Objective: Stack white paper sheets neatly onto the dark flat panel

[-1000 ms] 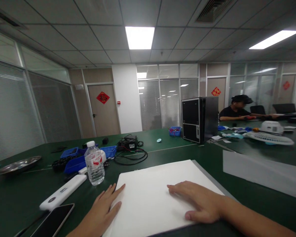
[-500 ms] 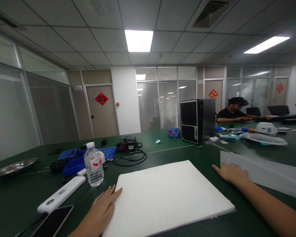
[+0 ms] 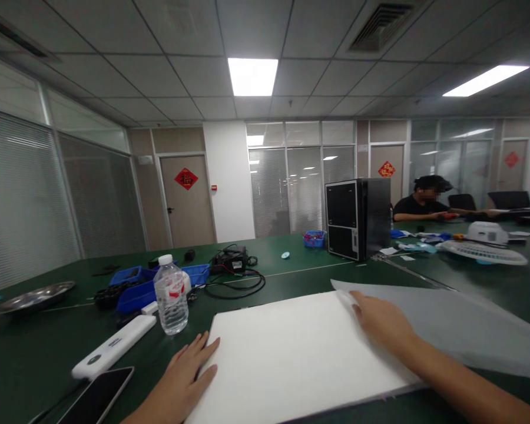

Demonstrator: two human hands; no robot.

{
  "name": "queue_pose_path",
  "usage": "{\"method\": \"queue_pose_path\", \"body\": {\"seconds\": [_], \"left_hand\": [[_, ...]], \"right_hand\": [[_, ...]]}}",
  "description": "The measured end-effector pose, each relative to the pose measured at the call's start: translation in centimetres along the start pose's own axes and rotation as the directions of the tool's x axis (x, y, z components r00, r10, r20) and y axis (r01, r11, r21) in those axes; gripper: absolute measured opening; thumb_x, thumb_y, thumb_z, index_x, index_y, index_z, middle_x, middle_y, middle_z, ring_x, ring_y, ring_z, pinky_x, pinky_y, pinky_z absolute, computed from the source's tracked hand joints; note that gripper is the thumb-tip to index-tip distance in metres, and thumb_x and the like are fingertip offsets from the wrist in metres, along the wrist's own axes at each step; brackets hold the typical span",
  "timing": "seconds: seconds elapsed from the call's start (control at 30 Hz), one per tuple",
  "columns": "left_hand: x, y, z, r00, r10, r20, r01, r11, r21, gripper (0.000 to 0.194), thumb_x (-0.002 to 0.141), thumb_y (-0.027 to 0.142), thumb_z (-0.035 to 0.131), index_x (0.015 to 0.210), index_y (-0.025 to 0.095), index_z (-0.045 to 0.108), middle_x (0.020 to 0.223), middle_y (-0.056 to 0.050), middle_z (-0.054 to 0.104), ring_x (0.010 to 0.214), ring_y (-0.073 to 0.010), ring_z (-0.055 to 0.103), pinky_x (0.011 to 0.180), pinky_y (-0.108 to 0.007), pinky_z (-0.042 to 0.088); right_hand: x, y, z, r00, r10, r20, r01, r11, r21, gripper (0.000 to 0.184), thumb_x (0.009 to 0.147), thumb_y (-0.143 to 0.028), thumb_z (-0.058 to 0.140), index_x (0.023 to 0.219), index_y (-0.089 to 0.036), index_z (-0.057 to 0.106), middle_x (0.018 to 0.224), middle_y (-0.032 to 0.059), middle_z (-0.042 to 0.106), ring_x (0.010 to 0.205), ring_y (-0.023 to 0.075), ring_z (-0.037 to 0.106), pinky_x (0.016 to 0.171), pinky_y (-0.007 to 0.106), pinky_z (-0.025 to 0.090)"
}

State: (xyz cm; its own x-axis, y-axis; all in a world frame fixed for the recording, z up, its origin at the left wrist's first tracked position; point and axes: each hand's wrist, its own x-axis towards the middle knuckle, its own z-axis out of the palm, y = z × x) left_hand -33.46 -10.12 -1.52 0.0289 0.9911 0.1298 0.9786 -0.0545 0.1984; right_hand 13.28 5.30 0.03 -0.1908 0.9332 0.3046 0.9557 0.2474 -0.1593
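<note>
A stack of white paper [image 3: 282, 359] lies on the green table in front of me. My left hand [image 3: 181, 374] rests along its left edge, fingers spread and palm down. At the far right corner of the stack is my right hand [image 3: 382, 324], its fingers bent together on the paper edge. A thin, slightly see-through sheet of paper [image 3: 459, 324] stretches from behind that hand to the right, its left corner reaching the stack. My right fingertips are partly hidden.
A water bottle [image 3: 171, 297], a white power bank [image 3: 115, 347] and a phone [image 3: 97, 397] lie left. Behind are blue bins [image 3: 136, 296], a black adapter with cables [image 3: 230, 259], and a computer tower [image 3: 357, 219]. A person [image 3: 424, 200] sits at the far right.
My right hand has moved left to the stack's far right corner, and its fingers have closed in. The sheet on the right now reaches further left. My left hand stays nearly in place.
</note>
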Motion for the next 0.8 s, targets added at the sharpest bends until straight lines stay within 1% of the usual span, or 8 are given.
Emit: {"method": "queue_pose_path", "body": {"seconds": [0.07, 0.13, 0.23, 0.33, 0.43, 0.53, 0.67, 0.8], "left_hand": [[-0.2, 0.2, -0.1, 1.0, 0.01, 0.005, -0.01, 1.0, 0.006, 0.058, 0.099, 0.048, 0.041, 0.152, 0.025, 0.044, 0.161, -0.009, 0.033, 0.15, -0.0301, 0.028, 0.122, -0.054, 0.025], [-0.3, 0.5, -0.3, 1.0, 0.006, 0.016, -0.006, 1.0, 0.02, 0.057, 0.1, 0.048, 0.04, 0.152, 0.025, 0.043, 0.162, -0.009, 0.033, 0.151, -0.0286, 0.027, 0.123, -0.053, 0.024], [-0.4, 1.0, -0.6, 0.999, -0.007, 0.041, 0.005, 0.999, 0.043, 0.058, 0.101, 0.048, 0.038, 0.153, 0.025, 0.042, 0.162, -0.008, 0.032, 0.151, -0.0277, 0.026, 0.123, -0.052, 0.023], [-0.4, 1.1, -0.7, 0.999, -0.002, 0.049, 0.0, 0.999, 0.051, 0.058, 0.101, 0.047, 0.037, 0.154, 0.024, 0.04, 0.162, -0.009, 0.029, 0.151, -0.0286, 0.025, 0.123, -0.054, 0.023], [-0.3, 0.7, -0.4, 1.0, 0.011, 0.028, -0.011, 1.0, 0.023, 0.058, 0.101, 0.049, 0.037, 0.153, 0.025, 0.042, 0.162, -0.009, 0.031, 0.151, -0.0303, 0.027, 0.122, -0.055, 0.024], [-0.3, 0.2, 0.0, 1.0, 0.02, -0.01, -0.02, 1.0, -0.011, 0.056, 0.1, 0.051, 0.039, 0.151, 0.028, 0.046, 0.16, -0.006, 0.034, 0.15, -0.0315, 0.029, 0.122, -0.056, 0.025], [-0.2, -0.3, 0.4, 0.999, 0.029, -0.023, -0.029, 0.999, -0.019, 0.057, 0.101, 0.054, 0.039, 0.151, 0.029, 0.045, 0.161, -0.006, 0.035, 0.15, -0.0311, 0.029, 0.123, -0.055, 0.025], [-0.2, -0.1, 0.2, 0.999, 0.032, 0.005, -0.032, 0.999, -0.009, 0.06, 0.102, 0.054, 0.035, 0.154, 0.026, 0.04, 0.163, -0.007, 0.031, 0.152, -0.0297, 0.025, 0.123, -0.055, 0.023]], "right_hand": [[-1.2, -2.8, -0.1, 0.996, -0.088, 0.028, 0.086, 0.993, 0.08, 0.047, 0.101, -0.045, 0.04, 0.139, -0.022, 0.056, 0.117, 0.0149, 0.072, 0.104, 0.0319, 0.069, 0.09, 0.045, 0.05], [-2.0, -5.0, -0.4, 0.979, -0.2, 0.041, 0.182, 0.945, 0.272, 0.053, 0.103, -0.056, 0.031, 0.135, -0.025, 0.06, 0.123, 0.0101, 0.071, 0.108, 0.0263, 0.068, 0.092, 0.039, 0.051], [-2.2, -5.9, -1.0, 0.957, -0.291, -0.024, 0.266, 0.837, 0.479, 0.063, 0.104, -0.061, 0.02, 0.129, -0.023, 0.064, 0.128, 0.0092, 0.068, 0.114, 0.0246, 0.065, 0.096, 0.038, 0.051], [-1.5, -3.9, -1.5, 0.968, -0.236, -0.086, 0.249, 0.943, 0.219, 0.059, 0.101, -0.059, 0.031, 0.13, -0.019, 0.064, 0.123, 0.0147, 0.069, 0.113, 0.0313, 0.063, 0.099, 0.047, 0.046], [-0.8, -1.5, -1.4, 0.976, -0.205, -0.066, 0.209, 0.977, 0.043, 0.052, 0.098, -0.052, 0.039, 0.107, -0.016, 0.074, 0.101, 0.0181, 0.073, 0.097, 0.0355, 0.068, 0.09, 0.051, 0.047], [-0.8, -1.1, -1.0, 0.974, -0.224, -0.021, 0.225, 0.974, 0.04, 0.053, 0.099, -0.05, 0.036, 0.086, -0.017, 0.076, 0.085, 0.0166, 0.073, 0.083, 0.0333, 0.069, 0.078, 0.047, 0.05], [-1.4, -3.2, -0.5, 0.924, -0.382, 0.01, 0.378, 0.918, 0.12, 0.047, 0.101, -0.052, 0.037, 0.11, -0.025, 0.075, 0.103, 0.0095, 0.075, 0.096, 0.0259, 0.068, 0.087, 0.04, 0.05], [-2.1, -4.8, -0.3, 0.877, -0.481, 0.002, 0.468, 0.853, 0.231, 0.047, 0.101, -0.047, 0.038, 0.119, -0.021, 0.072, 0.115, 0.0116, 0.072, 0.106, 0.0265, 0.065, 0.096, 0.043, 0.048]]}}
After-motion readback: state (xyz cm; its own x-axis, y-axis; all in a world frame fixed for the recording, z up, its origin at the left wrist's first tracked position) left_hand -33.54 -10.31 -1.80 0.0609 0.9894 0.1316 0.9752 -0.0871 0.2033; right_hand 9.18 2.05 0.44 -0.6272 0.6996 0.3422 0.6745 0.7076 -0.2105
